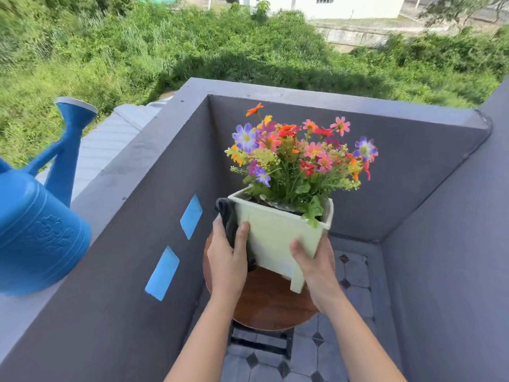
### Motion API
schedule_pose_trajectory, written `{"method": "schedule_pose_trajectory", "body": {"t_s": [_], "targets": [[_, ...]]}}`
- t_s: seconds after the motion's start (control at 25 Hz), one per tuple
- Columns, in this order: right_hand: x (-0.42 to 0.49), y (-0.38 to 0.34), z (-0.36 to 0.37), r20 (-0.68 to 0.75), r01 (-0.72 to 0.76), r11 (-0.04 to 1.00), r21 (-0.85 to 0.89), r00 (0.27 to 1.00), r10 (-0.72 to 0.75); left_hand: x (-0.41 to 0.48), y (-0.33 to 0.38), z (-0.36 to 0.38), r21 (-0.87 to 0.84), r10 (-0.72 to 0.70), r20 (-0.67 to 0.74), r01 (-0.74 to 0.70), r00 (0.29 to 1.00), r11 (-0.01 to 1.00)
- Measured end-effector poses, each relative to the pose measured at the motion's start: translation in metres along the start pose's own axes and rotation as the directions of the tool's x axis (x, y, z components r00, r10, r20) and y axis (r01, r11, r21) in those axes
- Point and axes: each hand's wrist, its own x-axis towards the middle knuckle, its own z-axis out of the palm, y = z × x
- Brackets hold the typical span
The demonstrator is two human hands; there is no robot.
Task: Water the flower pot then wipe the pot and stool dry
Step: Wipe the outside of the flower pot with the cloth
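Left hand [227,260]: clamped on a dark cloth [230,221], pressing it to the pot's left wall.
Right hand [314,267]: closed around the pot's right corner.
Flower pot [275,238]: tilted, held just above the stool [264,301]; one foot near the seat.
Risk: cloth under the palm may slide; pot could slip, strike the seat or tip off its edge.
Seat: round, brown wood, glossy; possibly wet.
Floor [355,274]: grey tiles with dark diamonds.
Watering can [35,230]: blue, on the parapet [115,183], well apart.
Surroundings: grey-walled balcony corner; greenery beyond.
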Motion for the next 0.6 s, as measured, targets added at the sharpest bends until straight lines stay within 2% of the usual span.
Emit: {"method": "schedule_pose_trajectory", "body": {"t_s": [0.08,0.2,0.36,0.44,0.52,0.56,0.6], "targets": [[-0.009,0.001,0.004,-0.025,-0.001,1.0,0.016,1.0,0.001,-0.002,0.002,0.0,0.035,0.047,-0.011,-0.046,0.999,0.998],[-0.013,0.003,0.003,-0.069,-0.011,1.0,0.03,0.998,0.013,0.001,0.011,-0.005,0.227,0.195,-0.116,-0.165,0.974,0.96],[-0.011,0.0,0.001,-0.009,0.0,0.999,0.04,1.0,0.0,0.009,0.027,-0.014,0.49,0.317,-0.184,-0.192,0.931,0.85],[-0.009,-0.001,0.001,0.001,0.011,0.999,0.042,1.0,-0.011,0.004,0.037,-0.01,0.579,0.432,-0.114,-0.294,0.894,0.76],[-0.006,-0.002,0.0,0.014,0.01,0.998,0.054,1.0,-0.011,-0.004,0.041,-0.002,0.634,0.596,0.036,-0.48,0.802,0.606],[-0.006,-0.001,0.0,0.024,0.003,0.998,0.067,1.0,-0.005,-0.003,0.042,-0.001,0.626,0.624,0.085,-0.529,0.776,0.573],[-0.005,-0.001,-0.001,0.034,-0.007,0.997,0.071,0.999,0.004,0.001,0.044,-0.005,0.608,0.619,0.086,-0.533,0.781,0.588]]}}
